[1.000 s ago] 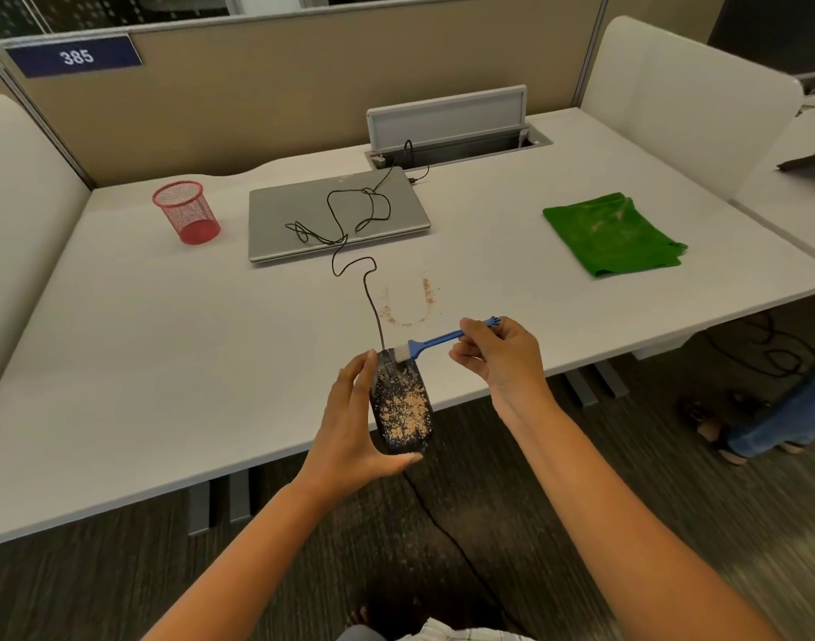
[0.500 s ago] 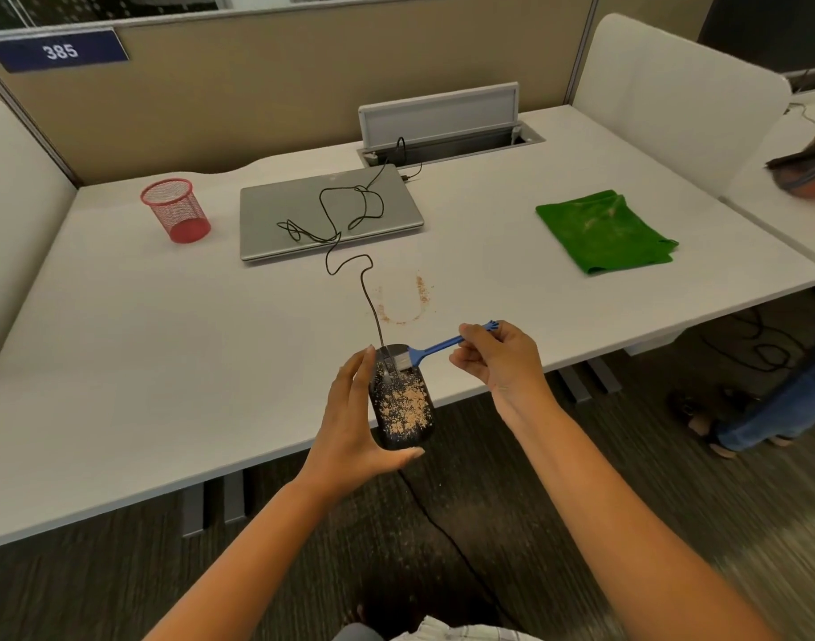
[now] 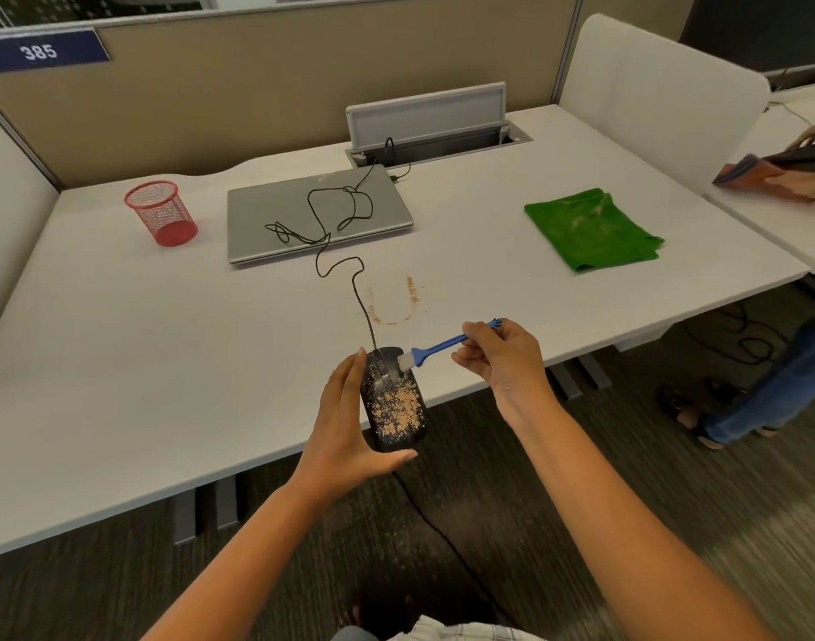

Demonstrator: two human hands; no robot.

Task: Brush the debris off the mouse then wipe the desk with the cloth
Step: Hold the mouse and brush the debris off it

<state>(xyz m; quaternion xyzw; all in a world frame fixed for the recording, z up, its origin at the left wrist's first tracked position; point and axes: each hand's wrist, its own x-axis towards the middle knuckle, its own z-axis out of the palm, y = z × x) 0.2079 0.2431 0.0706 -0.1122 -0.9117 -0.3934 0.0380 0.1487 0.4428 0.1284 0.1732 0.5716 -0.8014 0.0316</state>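
My left hand holds a black wired mouse over the front edge of the white desk. Tan crumbs cover the mouse's top. My right hand pinches the handle of a small blue brush, whose white bristles rest on the mouse's front, near the buttons. A U-shaped ring of tan debris lies on the desk just beyond the mouse. A folded green cloth lies flat at the right of the desk.
A shut grey laptop sits at the back with the mouse cable looped over it. A red mesh cup stands at the back left. Another person's hands and legs are at the right, by the neighbouring desk.
The brush head has slid slightly right across the front of the mouse. The other person's hands with a cloth have come into view at the right.
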